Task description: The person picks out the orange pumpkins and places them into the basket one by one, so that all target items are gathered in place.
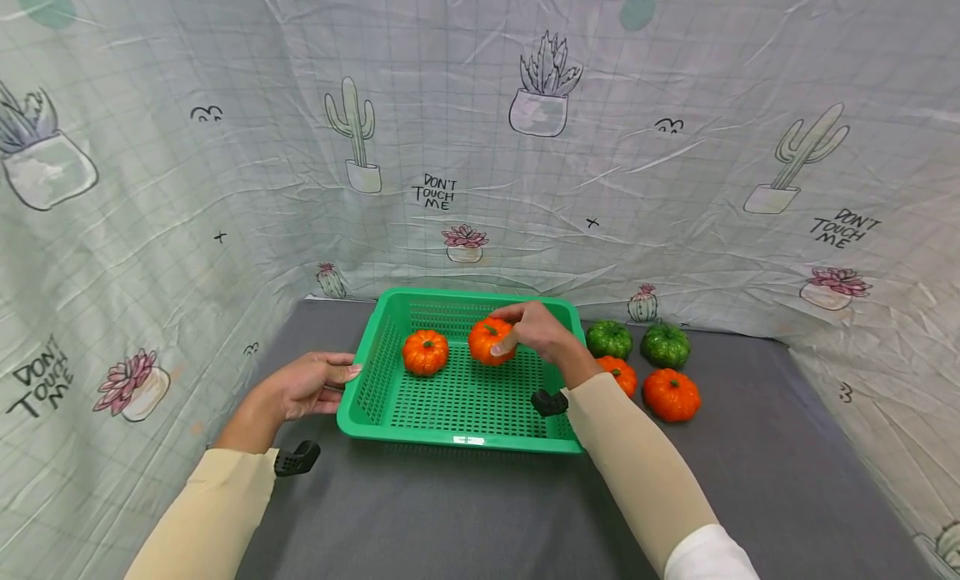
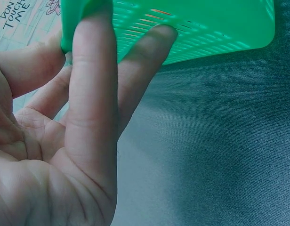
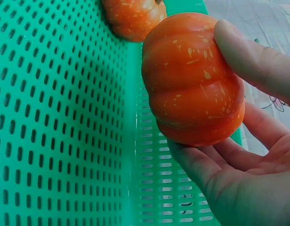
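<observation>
My right hand grips a small orange pumpkin inside the green plastic basket. In the right wrist view the thumb presses one side of this pumpkin and the fingers curl round the other. A second orange pumpkin sits in the basket, left of the held one. At the basket's left side my left hand pinches the rim, thumb on top. The left wrist view shows its fingers against the outside of the slotted wall.
Right of the basket stand two green pumpkins and two orange pumpkins, one partly hidden by the right forearm. Grey cloth covers the table. A patterned curtain hangs close behind the basket and along both sides.
</observation>
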A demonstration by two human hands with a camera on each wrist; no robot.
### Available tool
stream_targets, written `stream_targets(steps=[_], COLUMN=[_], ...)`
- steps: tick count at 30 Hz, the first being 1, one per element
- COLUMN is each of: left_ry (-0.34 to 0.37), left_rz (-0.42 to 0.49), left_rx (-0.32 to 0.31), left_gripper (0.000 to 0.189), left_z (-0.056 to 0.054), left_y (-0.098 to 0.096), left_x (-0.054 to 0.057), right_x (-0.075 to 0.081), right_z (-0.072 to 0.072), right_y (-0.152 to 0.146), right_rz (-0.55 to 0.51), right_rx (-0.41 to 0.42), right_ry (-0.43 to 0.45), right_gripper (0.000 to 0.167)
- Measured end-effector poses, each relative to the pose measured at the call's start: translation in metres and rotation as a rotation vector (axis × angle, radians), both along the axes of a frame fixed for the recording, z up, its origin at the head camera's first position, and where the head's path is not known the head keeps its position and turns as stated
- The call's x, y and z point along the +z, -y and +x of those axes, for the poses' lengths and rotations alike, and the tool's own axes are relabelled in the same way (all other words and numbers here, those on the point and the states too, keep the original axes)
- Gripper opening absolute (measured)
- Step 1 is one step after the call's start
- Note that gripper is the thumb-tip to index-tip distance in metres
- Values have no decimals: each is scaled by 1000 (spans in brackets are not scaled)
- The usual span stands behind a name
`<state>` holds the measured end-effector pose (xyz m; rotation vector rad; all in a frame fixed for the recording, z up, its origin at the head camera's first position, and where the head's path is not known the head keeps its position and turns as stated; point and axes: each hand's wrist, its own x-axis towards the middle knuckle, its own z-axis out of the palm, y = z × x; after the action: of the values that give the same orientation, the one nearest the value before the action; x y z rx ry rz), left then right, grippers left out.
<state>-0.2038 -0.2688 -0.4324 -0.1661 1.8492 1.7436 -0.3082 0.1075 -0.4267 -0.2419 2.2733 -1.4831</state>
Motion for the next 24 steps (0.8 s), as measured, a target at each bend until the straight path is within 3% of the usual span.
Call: stream_targets(steps=[24], left_ry=[-3], left_rz=[-11], left_rx=[5], left_gripper=[60], left_z=[1], left_y=[-1], left_x=[2], right_x=[-6], right_z=[-5], right_y=[7], right_rz=[-10], right_rx=[-10], right_ry=[79], right_gripper=[69])
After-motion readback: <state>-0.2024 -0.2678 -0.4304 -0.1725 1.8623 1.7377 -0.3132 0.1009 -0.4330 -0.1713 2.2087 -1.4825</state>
